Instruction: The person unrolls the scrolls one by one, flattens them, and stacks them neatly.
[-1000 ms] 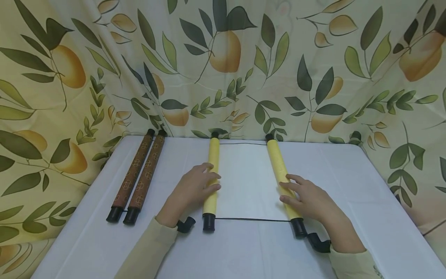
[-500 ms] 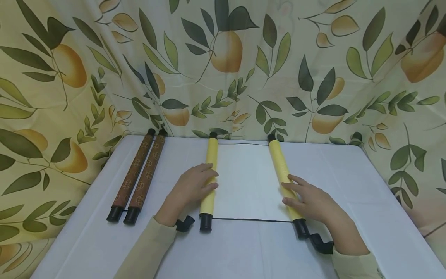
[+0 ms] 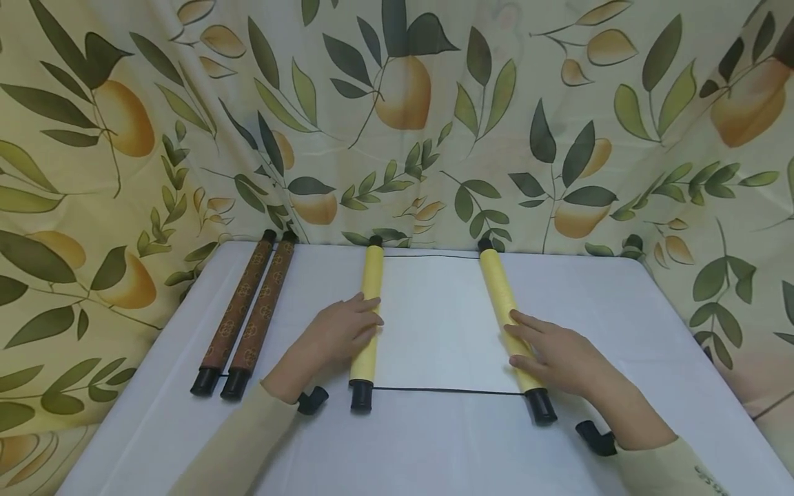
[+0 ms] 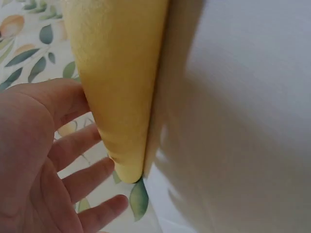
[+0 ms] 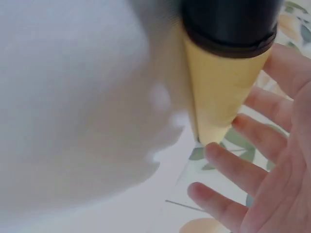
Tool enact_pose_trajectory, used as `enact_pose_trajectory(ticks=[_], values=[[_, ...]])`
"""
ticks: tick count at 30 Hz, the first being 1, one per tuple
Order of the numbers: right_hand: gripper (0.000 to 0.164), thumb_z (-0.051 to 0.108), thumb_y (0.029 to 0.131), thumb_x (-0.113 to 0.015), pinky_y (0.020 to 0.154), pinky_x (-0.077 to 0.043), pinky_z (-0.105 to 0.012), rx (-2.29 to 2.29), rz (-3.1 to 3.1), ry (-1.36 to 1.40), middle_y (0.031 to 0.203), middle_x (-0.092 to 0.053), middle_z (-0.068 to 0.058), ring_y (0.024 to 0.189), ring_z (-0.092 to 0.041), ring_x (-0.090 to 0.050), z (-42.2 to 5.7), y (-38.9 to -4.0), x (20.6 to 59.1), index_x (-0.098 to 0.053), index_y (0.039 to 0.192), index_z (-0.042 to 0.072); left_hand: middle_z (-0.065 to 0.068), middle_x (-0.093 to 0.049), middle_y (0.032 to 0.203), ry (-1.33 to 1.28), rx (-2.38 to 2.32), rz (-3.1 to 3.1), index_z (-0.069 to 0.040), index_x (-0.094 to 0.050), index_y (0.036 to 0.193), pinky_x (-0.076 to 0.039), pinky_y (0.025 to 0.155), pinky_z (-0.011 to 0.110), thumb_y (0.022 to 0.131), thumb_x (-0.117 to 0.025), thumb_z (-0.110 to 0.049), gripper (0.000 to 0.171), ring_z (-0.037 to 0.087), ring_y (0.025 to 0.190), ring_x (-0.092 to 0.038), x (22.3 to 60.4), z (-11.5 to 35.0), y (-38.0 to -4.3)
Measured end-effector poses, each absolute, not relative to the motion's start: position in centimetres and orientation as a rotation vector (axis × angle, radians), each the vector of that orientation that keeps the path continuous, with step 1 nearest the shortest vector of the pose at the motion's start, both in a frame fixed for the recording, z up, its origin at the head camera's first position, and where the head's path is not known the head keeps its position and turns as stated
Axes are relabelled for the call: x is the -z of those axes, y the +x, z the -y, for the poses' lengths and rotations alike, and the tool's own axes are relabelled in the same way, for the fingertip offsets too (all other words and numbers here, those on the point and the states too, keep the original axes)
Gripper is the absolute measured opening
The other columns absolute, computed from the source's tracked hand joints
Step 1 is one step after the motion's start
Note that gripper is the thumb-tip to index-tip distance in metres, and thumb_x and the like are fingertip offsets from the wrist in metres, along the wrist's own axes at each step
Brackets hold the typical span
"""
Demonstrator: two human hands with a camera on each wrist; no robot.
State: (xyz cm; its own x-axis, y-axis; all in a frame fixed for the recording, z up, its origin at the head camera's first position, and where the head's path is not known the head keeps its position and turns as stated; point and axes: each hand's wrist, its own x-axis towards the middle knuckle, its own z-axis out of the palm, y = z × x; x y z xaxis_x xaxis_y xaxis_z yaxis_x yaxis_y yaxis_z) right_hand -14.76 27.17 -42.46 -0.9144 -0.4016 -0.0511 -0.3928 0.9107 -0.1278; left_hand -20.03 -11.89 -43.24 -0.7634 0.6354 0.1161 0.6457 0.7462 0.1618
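Observation:
A scroll lies partly unrolled on the white table, its white sheet (image 3: 437, 317) spread between two yellow rolls with black end caps. In the head view, my left hand (image 3: 335, 334) rests its fingers on the left roll (image 3: 364, 359). My right hand (image 3: 561, 355) lays its fingers over the right roll (image 3: 496, 282), which slants toward the lower right. Loosely spread fingers (image 4: 90, 179) show beside the yellow roll (image 4: 119, 73) in the left wrist view. Likewise, in the right wrist view, spread fingers (image 5: 262, 136) are alongside the yellow roll (image 5: 218, 87) below its black cap (image 5: 231, 24).
To the left, two brown patterned rolls (image 3: 234, 310) with black ends lie side by side on the table (image 3: 434, 448). A curtain (image 3: 397, 172) printed with fruit and leaves hangs behind the table's far edge. Black wrist mounts (image 3: 313, 399) jut from both sleeves.
The left yellow roll has moved left with my left hand, and the right one slightly right with my right hand. The white sheet between them is wider. The brown rolls stay put.

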Motion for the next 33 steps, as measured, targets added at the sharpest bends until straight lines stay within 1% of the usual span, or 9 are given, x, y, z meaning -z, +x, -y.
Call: enact_pose_trajectory(ticks=[3,6,8,13,17,21,25,29,33], values=[[0.053,0.049,0.085,-0.058,0.085,-0.043,-0.053,0.149,-3.016,-0.649,0.142,-0.038,-0.013,0.115,-0.034,-0.05,-27.5,-14.8,42.5,-0.051,0.132,0.025,0.005,-0.045,0.137,-1.046,0.3,2.888,-0.019,-0.066,0.11,-0.039,0.097,0.041,0.093,-0.051,-0.033,0.027,0.028,0.129,-0.037,43.2,12.2,-19.9],[0.05,0.048,0.084,-0.059,0.082,-0.044,-0.054,0.126,-3.023,-0.652,0.14,-0.039,-0.015,0.11,-0.035,-0.052,-27.9,-14.8,42.6,-0.054,0.129,0.027,0.004,-0.045,0.137,-1.035,0.295,2.87,-0.019,-0.065,0.11,-0.042,0.092,0.039,0.092,-0.052,-0.037,0.028,0.024,0.128,-0.039,43.4,12.4,-19.9],[0.049,0.048,0.085,-0.059,0.084,-0.044,-0.054,0.115,-3.027,-0.66,0.14,-0.039,-0.015,0.112,-0.035,-0.051,-28.1,-14.7,42.7,-0.055,0.128,0.026,0.004,-0.044,0.138,-1.029,0.289,2.859,-0.021,-0.065,0.111,-0.043,0.091,0.039,0.092,-0.052,-0.036,0.027,0.022,0.127,-0.039,43.6,12.5,-20.0],[0.05,0.047,0.085,-0.059,0.089,-0.042,-0.052,0.104,-3.046,-0.707,0.142,-0.038,-0.011,0.119,-0.033,-0.046,-28.3,-14.7,42.9,-0.054,0.129,0.022,0.002,-0.039,0.143,-1.017,0.251,2.866,-0.026,-0.064,0.115,-0.042,0.093,0.04,0.094,-0.048,-0.034,0.028,0.023,0.13,-0.035,44.2,12.9,-19.9],[0.051,0.049,0.085,-0.058,0.088,-0.042,-0.053,0.103,-3.049,-0.68,0.14,-0.04,-0.013,0.118,-0.034,-0.047,-28.5,-14.7,42.9,-0.053,0.129,0.024,0.0,-0.04,0.142,-1.002,0.216,2.861,-0.029,-0.064,0.114,-0.043,0.091,0.039,0.094,-0.045,-0.039,0.029,0.022,0.13,-0.036,44.6,13.2,-19.9],[0.054,0.052,0.084,-0.057,0.086,-0.042,-0.056,0.08,-3.034,-0.617,0.139,-0.04,-0.016,0.116,-0.037,-0.047,-28.7,-14.7,42.9,-0.051,0.131,0.027,0.0,-0.041,0.141,-1.022,0.212,2.835,-0.029,-0.064,0.111,-0.044,0.089,0.04,0.093,-0.045,-0.044,0.03,0.025,0.129,-0.037,44.8,13.5,-20.0],[0.055,0.052,0.084,-0.058,0.087,-0.041,-0.056,0.069,-3.039,-0.611,0.141,-0.037,-0.015,0.118,-0.037,-0.045,-28.9,-14.5,42.8,-0.051,0.132,0.025,-0.001,-0.042,0.141,-1.048,0.209,2.806,-0.027,-0.064,0.109,-0.044,0.089,0.041,0.094,-0.046,-0.04,0.027,0.028,0.129,-0.036,44.7,13.6,-20.0],[0.055,0.05,0.086,-0.057,0.09,-0.04,-0.055,0.069,-3.044,-0.638,0.143,-0.036,-0.014,0.121,-0.036,-0.043,-29.0,-14.4,42.8,-0.05,0.133,0.022,0.0,-0.045,0.139,-1.041,0.21,2.798,-0.025,-0.064,0.11,-0.044,0.091,0.04,0.093,-0.048,-0.034,0.025,0.027,0.128,-0.039,44.5,13.7,-19.8],[0.056,0.051,0.085,-0.057,0.088,-0.041,-0.056,0.051,-3.043,-0.611,0.141,-0.038,-0.015,0.118,-0.037,-0.045,-29.1,-14.5,42.7,-0.05,0.133,0.024,0.002,-0.045,0.138,-1.024,0.197,2.801,-0.028,-0.065,0.113,-0.045,0.089,0.039,0.093,-0.048,-0.035,0.026,0.023,0.126,-0.042,44.5,13.9,-19.8]])
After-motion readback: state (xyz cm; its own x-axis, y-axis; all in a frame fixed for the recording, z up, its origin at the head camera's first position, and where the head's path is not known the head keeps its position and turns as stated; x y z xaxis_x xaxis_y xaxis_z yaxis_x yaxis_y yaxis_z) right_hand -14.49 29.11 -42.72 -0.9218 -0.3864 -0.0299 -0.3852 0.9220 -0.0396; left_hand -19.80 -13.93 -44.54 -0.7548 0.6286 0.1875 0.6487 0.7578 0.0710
